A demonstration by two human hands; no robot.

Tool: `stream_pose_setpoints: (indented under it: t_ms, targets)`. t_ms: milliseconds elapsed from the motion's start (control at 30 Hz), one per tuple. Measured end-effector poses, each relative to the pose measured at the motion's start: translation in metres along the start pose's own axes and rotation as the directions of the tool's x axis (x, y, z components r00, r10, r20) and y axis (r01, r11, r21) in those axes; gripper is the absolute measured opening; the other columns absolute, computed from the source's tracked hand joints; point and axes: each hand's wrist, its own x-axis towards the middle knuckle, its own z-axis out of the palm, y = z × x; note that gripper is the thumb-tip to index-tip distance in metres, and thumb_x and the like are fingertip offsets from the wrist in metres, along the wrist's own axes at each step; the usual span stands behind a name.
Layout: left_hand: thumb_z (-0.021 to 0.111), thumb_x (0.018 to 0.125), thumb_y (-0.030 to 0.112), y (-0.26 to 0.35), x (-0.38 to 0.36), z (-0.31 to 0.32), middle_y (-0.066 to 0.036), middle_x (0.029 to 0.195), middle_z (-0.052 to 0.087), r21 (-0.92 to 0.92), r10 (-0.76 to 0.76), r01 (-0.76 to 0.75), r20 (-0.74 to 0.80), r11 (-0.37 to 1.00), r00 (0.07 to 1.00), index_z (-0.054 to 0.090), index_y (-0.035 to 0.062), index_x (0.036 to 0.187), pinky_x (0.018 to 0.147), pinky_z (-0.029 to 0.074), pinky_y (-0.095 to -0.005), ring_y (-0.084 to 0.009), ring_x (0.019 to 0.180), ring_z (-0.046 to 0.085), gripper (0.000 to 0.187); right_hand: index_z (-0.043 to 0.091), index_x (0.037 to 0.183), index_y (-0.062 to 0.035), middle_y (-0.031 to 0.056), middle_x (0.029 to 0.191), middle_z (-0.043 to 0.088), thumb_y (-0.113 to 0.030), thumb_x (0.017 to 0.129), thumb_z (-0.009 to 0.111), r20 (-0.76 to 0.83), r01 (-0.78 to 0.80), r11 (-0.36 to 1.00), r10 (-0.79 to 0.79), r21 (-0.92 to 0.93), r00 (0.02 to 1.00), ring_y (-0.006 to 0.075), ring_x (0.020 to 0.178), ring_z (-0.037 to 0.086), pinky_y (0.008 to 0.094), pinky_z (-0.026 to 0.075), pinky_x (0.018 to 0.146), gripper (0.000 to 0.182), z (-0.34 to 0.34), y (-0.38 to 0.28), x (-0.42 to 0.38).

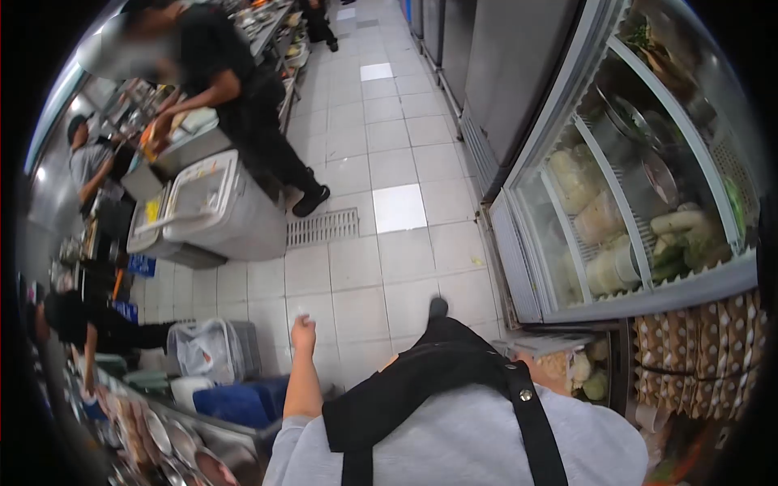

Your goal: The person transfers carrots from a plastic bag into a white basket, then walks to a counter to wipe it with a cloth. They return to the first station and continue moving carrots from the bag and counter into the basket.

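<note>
My left hand (pixel 303 334) hangs out in front of me above the tiled floor, its fingers curled closed. A small pale spot shows at the fingertips; I cannot make out what it is. My right forearm (pixel 547 373) reaches down at my right side, beside the open-fronted shelf with pale vegetables (pixel 582 368). Its hand is mostly hidden by my black apron (pixel 421 364) and blurred, so its fingers do not show clearly.
A glass-door fridge (pixel 648 170) with vegetables stands on the right, above stacked egg trays (pixel 697 348). Large lidded bins (pixel 235 202), a grey crate (pixel 212 348) and a blue container (pixel 243 403) are on the left. A co-worker (pixel 235 89) stands at a counter; others work farther left.
</note>
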Motion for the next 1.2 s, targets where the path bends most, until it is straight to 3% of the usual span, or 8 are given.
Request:
stream_pose_setpoints:
  t_ms: [167,333,367,500,733,900,967,1200]
  targets:
    - [0.061,0.08,0.016,0.197,0.157,0.027,-0.012,0.083,0.064,0.021,0.31,-0.314,0.116,0.949,0.944,0.059,0.0069,0.105,0.069,0.048,-0.0362,-0.0261,0.076,0.061,0.027,0.067,0.092,0.0011,0.0224,0.096,0.064,-0.028,0.072,0.064,-0.034,-0.219,0.956,0.23,0.197,0.973,0.0329,0.09,0.063,0.0398,0.049,0.078,0.035,0.045,0.062,0.102]
    - [0.064,0.077,0.019,0.232,0.242,0.086,-0.012,0.084,0.065,0.129,0.199,-0.247,0.303,0.96,0.932,0.059,0.0073,0.105,0.072,0.049,-0.0355,-0.0249,0.079,0.063,0.031,0.069,0.076,-0.0049,0.0106,0.08,0.068,-0.023,0.075,0.059,0.029,0.152,0.859,-0.158,-0.489,0.987,0.0252,0.073,0.066,0.0388,0.052,0.065,0.02,-0.189,-0.035,0.209]
    - [0.064,0.078,0.02,0.233,0.247,0.09,-0.012,0.087,0.065,0.158,0.126,-0.203,0.399,0.966,0.908,0.058,0.0076,0.106,0.073,0.049,-0.0348,-0.0239,0.081,0.063,0.032,0.07,0.074,-0.0054,0.0119,0.08,0.068,-0.02,0.076,0.056,-0.28,-0.096,0.995,0.082,-0.035,0.956,0.0254,0.072,0.066,0.0394,0.052,0.064,0.02,-0.15,0.002,0.329]
    - [0.067,0.071,0.031,0.211,0.264,0.099,-0.018,0.092,0.065,0.231,-0.041,-0.091,0.508,0.969,0.86,0.059,0.007,0.11,0.081,0.048,-0.0394,-0.0338,0.088,0.062,0.046,0.063,0.084,-0.0042,0.0139,0.071,0.062,-0.013,0.078,0.056,-0.405,0.085,0.849,0.16,0.522,0.9,0.0196,0.061,0.061,0.0354,0.047,0.05,0.012,-0.387,-0.193,0.399]
    - [0.066,0.07,0.037,0.187,0.399,0.132,-0.02,0.1,0.063,0.395,-0.313,0.132,0.439,0.909,0.842,0.058,0.0065,0.111,0.086,0.047,-0.0405,-0.0364,0.097,0.058,0.052,0.059,0.086,-0.0045,0.0121,0.079,0.063,-0.02,0.08,0.061,-0.584,0.411,0.882,-0.213,0.229,0.783,0.0244,0.073,0.061,0.0366,0.048,0.067,0.016,-0.625,-0.471,0.5]
    - [0.066,0.07,0.039,0.276,0.634,0.154,-0.02,0.103,0.062,0.511,0.187,-0.379,0.387,0.772,0.903,0.058,0.0066,0.112,0.086,0.046,-0.0406,-0.0367,0.098,0.058,0.053,0.063,0.082,-0.0047,0.015,0.079,0.064,-0.024,0.074,0.064,-0.283,0.311,0.932,-0.251,0.189,0.926,0.0296,0.076,0.062,0.0382,0.048,0.068,0.021,-0.649,-0.516,0.566]
    - [0.068,0.071,0.029,0.358,0.739,0.146,-0.017,0.102,0.063,0.192,-0.267,0.214,0.315,0.958,0.911,0.058,0.0061,0.108,0.085,0.046,-0.0376,-0.0334,0.096,0.059,0.045,0.064,0.081,-0.0037,0.017,0.079,0.064,-0.027,0.074,0.062,-0.289,0.254,0.96,-0.211,0.119,0.934,0.0329,0.076,0.062,0.0404,0.048,0.07,0.025,-0.651,-0.508,0.577]
    - [0.065,0.077,0.022,0.665,1.012,0.177,-0.015,0.099,0.064,0.101,0.19,-0.244,0.38,0.964,0.905,0.054,0.0068,0.114,0.079,0.048,-0.0364,-0.027,0.09,0.062,0.042,0.064,0.102,-0.0036,0.0182,0.105,0.062,-0.036,0.076,0.064,0.12,-0.182,0.977,0.169,0.108,0.978,0.034,0.1,0.059,0.0409,0.046,0.086,0.042,-0.702,-0.483,0.65]
